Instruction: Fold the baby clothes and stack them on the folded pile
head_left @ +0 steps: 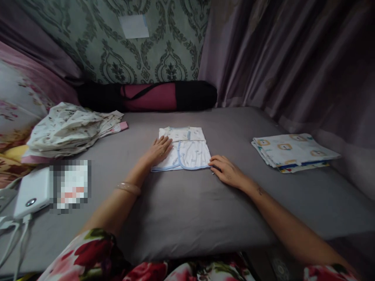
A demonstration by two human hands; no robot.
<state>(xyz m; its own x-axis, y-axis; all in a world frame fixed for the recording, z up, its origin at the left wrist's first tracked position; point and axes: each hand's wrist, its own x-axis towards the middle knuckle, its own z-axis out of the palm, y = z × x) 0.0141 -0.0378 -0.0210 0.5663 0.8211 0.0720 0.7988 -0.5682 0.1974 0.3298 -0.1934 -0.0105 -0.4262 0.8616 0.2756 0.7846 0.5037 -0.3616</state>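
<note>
A small white baby shirt (193,153) with blue trim and a faint print lies on the grey sheet in front of me, its upper part folded over and its hem towards me. My left hand (160,149) rests flat on its left side, fingers stretched out. At the lower right corner of the hem, my right hand (227,170) pinches the cloth between thumb and fingers. A bangle (129,188) circles my left wrist.
Folded printed cloths (293,150) lie stacked on the right. To the left are a crumpled patterned cloth (70,127), a white power bank (33,191) with cables, and a blurred-out item (72,185). A long black and maroon bag (149,96) lies along the wall.
</note>
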